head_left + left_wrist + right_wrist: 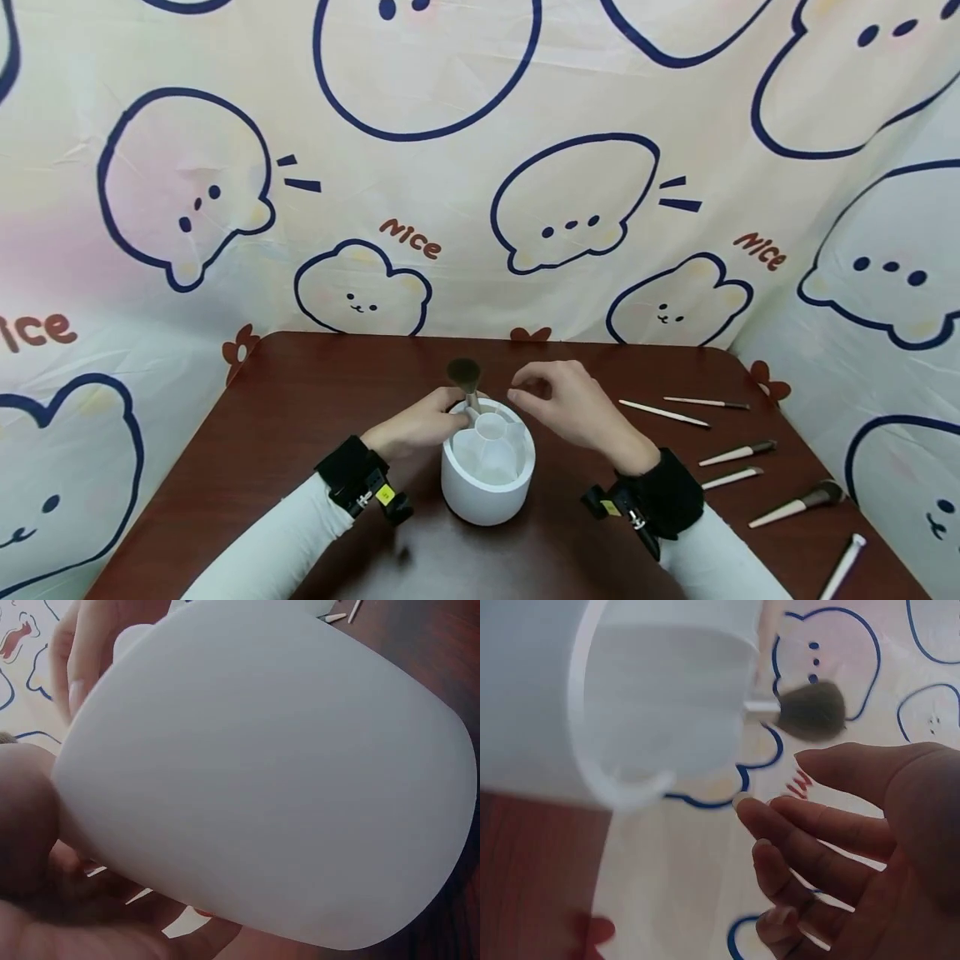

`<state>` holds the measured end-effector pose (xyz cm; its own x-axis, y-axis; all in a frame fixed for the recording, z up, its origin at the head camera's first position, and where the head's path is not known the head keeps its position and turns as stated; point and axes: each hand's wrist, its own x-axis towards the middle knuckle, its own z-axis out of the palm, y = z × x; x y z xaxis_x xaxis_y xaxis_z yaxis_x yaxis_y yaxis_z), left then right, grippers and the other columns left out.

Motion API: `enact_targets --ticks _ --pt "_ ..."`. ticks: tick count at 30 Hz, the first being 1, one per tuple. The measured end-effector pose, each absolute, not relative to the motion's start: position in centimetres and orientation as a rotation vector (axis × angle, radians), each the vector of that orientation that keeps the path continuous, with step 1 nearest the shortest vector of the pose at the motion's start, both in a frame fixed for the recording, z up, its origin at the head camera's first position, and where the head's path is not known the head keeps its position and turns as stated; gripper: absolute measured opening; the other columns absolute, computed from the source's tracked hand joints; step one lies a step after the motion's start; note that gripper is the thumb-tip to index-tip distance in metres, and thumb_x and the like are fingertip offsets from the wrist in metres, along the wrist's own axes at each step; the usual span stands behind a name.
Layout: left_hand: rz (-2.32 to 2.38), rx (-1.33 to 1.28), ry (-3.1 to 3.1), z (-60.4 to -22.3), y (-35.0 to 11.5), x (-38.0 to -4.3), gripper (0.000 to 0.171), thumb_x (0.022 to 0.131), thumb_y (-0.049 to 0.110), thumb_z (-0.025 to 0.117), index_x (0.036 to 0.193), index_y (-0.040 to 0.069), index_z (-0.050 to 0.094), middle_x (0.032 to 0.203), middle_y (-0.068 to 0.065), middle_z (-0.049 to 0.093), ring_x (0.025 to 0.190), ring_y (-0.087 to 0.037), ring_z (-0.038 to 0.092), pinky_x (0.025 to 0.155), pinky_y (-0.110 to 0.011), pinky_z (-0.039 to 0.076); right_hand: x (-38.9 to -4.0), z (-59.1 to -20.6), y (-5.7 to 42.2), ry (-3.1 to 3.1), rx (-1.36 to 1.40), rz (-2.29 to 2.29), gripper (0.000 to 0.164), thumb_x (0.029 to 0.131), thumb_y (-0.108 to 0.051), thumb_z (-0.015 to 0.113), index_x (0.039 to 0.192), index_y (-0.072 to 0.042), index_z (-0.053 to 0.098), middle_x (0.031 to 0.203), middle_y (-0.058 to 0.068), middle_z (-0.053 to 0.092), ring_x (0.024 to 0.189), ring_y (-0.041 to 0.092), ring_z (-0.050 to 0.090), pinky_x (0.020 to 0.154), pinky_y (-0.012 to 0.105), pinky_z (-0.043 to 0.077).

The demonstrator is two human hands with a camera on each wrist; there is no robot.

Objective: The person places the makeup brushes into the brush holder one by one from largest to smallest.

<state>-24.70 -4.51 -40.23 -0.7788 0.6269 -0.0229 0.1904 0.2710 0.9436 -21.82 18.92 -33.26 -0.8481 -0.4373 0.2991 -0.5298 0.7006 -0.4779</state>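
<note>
A white round makeup brush holder (487, 498) with inner compartments stands on the table in the head view. One makeup brush (465, 375) with fluffy dark bristles stands bristles up at the holder's back left. My left hand (420, 427) grips the holder's left side, thumb at the rim; in the left wrist view its fingers lie partly hidden along the holder's (262, 772) wall. Just right of the rim, my right hand (566, 404) hovers with nothing in it. Its loosely bent fingers, thumb apart, are near the brush's bristles (814, 712) in the right wrist view.
Several more brushes lie on the right of the brown table (360, 375), among them a large fluffy one (798, 502) and a thin one (663, 414). Another white handle (843, 567) lies by the near right edge. A cartoon-printed cloth (465, 183) hangs behind.
</note>
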Motion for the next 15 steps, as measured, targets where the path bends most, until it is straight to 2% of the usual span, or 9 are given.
enact_targets --ticks 5,10,12,15 --pt "1.575 0.72 2.131 -40.3 -5.0 -24.3 0.033 0.093 0.007 0.045 0.125 0.014 0.053 0.127 0.001 0.051 0.117 -0.013 0.04 0.098 -0.043 0.035 -21.4 -32.5 22.1 -2.806 0.56 0.706 0.014 0.088 -0.032 0.063 0.097 -0.022 0.067 0.085 -0.008 0.063 0.073 0.01 0.052 0.059 0.033 0.045" --pt "1.594 0.734 2.114 -40.5 -4.8 -24.3 0.032 0.094 0.007 0.045 0.123 0.017 0.055 0.128 0.002 0.051 0.118 -0.012 0.041 0.097 -0.043 0.037 -20.5 -33.4 29.1 -2.917 0.209 0.511 0.032 0.09 -0.027 0.06 0.109 -0.002 0.06 0.091 0.013 0.063 0.065 0.017 0.054 0.051 0.035 0.044" --pt "1.592 0.736 2.123 -40.6 -4.6 -24.3 0.031 0.094 0.008 0.045 0.123 0.015 0.054 0.125 0.001 0.052 0.115 -0.013 0.044 0.095 -0.041 0.039 -19.9 -34.3 32.6 -2.989 0.035 0.443 0.033 0.09 -0.025 0.059 0.105 0.004 0.056 0.082 0.017 0.059 0.06 0.02 0.052 0.047 0.035 0.041" --pt "1.584 0.727 2.139 -40.7 -4.4 -24.3 0.031 0.093 0.008 0.044 0.123 0.012 0.053 0.123 0.0 0.053 0.112 -0.012 0.047 0.094 -0.04 0.04 -19.0 -35.8 38.5 -3.121 -0.172 0.369 0.031 0.09 -0.024 0.057 0.093 0.007 0.054 0.074 0.017 0.053 0.06 0.025 0.05 0.048 0.038 0.039"
